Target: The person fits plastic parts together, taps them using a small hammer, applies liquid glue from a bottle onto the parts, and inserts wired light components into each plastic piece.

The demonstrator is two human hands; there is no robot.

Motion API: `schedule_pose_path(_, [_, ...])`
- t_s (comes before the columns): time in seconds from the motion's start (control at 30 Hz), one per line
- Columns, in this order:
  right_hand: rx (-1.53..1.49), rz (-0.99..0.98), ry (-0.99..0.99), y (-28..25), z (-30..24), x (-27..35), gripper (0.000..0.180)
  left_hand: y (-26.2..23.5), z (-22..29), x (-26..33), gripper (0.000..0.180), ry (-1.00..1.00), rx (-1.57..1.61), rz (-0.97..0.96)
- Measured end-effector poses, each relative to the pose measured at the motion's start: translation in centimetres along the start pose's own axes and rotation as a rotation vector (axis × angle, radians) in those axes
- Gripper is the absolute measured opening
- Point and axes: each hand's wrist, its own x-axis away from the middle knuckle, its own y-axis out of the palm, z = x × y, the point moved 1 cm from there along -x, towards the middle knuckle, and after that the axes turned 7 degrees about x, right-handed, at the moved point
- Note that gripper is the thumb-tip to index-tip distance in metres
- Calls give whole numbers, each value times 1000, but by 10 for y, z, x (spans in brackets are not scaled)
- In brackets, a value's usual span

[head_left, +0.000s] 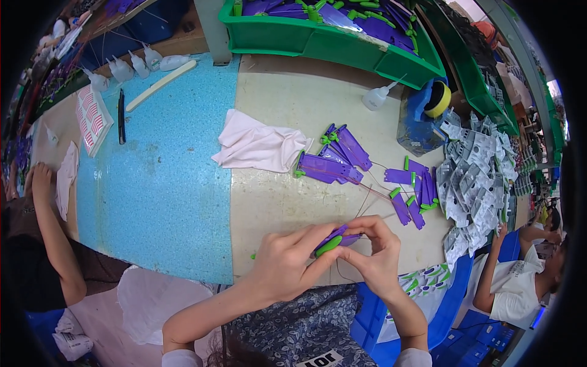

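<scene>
Both hands meet at the table's near edge around a purple plastic part with a green end piece point(329, 246). My left hand point(284, 260) pinches it from the left, thumb along the green piece. My right hand point(376, 254) has thumb and fingertips closed on its right side, where fingers hide much of it. Thin wires point(365, 202) rise near my right fingers. Farther off lie purple plates with green ends point(327, 166), partly stacked beside a crumpled pale cloth point(260, 142). Smaller purple and green pieces point(413, 183) are scattered to their right.
A green bin point(275, 35) full of purple and green parts stands at the back. Grey metal parts point(474, 177) are heaped right, near a blue tape dispenser point(422, 116). White squeeze bottles point(376, 96) stand farther back. Other people sit at left and right.
</scene>
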Motion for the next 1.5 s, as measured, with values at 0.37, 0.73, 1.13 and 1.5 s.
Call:
schedule_pose_path(0.37, [603,143,-447,-23,-37,14,25,8,17,-18,28,-13,-78,-276])
schedule_pose_path(0.73, [555,315,-343,-47,-27,20,16,3,2,-17,33,-846,885,-401])
schedule_pose_path(1.13, [823,505,-244,-94,43,-6,20,-19,-15,-59,21,-107,-273,-223])
schedule_pose_path(1.5, [918,787,-158,-119,26,20,18,-39,-10,-14,21,80,-635,-307])
